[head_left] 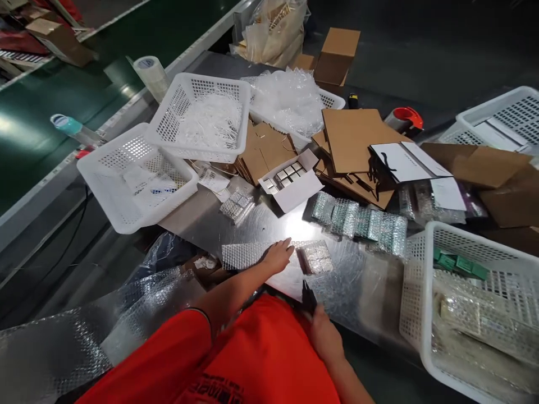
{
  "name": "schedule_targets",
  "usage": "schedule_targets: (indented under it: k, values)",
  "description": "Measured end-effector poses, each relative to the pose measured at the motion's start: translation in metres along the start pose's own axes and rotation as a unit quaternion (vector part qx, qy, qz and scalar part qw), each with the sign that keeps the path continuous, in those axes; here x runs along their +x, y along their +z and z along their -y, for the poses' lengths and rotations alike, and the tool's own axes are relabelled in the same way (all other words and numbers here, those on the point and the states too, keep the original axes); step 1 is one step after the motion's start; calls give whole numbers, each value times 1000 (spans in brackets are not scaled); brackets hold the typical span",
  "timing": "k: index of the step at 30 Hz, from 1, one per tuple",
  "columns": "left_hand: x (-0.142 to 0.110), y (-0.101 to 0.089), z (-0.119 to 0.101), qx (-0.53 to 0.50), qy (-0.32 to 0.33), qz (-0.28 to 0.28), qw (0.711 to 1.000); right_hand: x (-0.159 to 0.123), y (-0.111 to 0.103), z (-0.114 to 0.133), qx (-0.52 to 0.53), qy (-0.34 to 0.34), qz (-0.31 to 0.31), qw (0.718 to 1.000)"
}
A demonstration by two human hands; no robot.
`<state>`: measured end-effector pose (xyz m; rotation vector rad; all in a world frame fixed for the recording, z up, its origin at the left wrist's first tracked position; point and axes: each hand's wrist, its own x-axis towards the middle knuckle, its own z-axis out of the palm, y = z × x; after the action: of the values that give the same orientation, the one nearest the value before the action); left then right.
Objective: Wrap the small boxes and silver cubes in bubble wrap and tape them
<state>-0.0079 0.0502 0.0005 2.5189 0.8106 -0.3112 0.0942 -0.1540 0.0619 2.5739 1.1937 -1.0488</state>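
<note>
Bubble wrap sheet point(248, 255) lies flat on the stainless steel table point(189, 216), directly in front of me and a little left of centre, with a wrapped packet point(316, 258) at its right end. Its long axis runs left to right across my body, and the packet's longer side lies roughly along that same line. My left hand point(275, 255) presses down on the wrap, its fingers point(287, 242) loosely spread and pinching nothing. My right hand point(326, 336) sits nearer me, closed around a black tool point(309, 297). The tool is blurred, so I cannot tell whether it is scissors or a cutter; its tip points far, toward the packet.

The main risks come from that tip and the slick steel. If the tool is sharp, it could nick my left fingers or slit the wrap should my right hand swing across. If my left hand lifts, the sheet could slide or spring up, and the packet could shift out of line. The long run of bubble wrap point(84, 331) at near left could snag my left arm. A careless elbow or sweep could also disturb the row of wrapped packets point(357, 224) just far of my hands.
</note>
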Motion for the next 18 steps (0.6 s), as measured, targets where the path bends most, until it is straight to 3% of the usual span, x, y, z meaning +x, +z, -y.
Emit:
schedule_targets:
  k: [2, 4, 7, 9, 11, 12, 14, 16, 18]
  values:
    - [-1, -3, -2, -2, -16, 6, 1000, -18, -6, -39, -15, 27, 79, 996]
    - [-3, -6, -5, -3, -20, 8, 1000, -22, -16, -71, -30, 60, 78, 995]
    - [-1, -9, -11, -15, -43, -9, 999, -3, -27, -90, -28, 149, -31, 988]
    - [3, -11, -12, -18, -94, -19, 995, 20, -30, -83, -12, 209, -116, 971]
    - [8, -12, -11, -11, -144, -20, 989, 43, -33, -65, -7, 220, -207, 953]
    - [11, -13, -11, -7, -158, -20, 987, 53, -37, -54, -11, 186, -246, 951]
    - [16, -13, -9, -8, -165, -22, 986, 73, -47, -30, -24, 36, -288, 957]
    - [18, -12, -8, -19, -167, -32, 985, 93, -58, -9, -38, -126, -263, 956]
    - [15, -13, -2, -33, -174, -48, 983, 110, -67, 7, -41, -182, -201, 962]
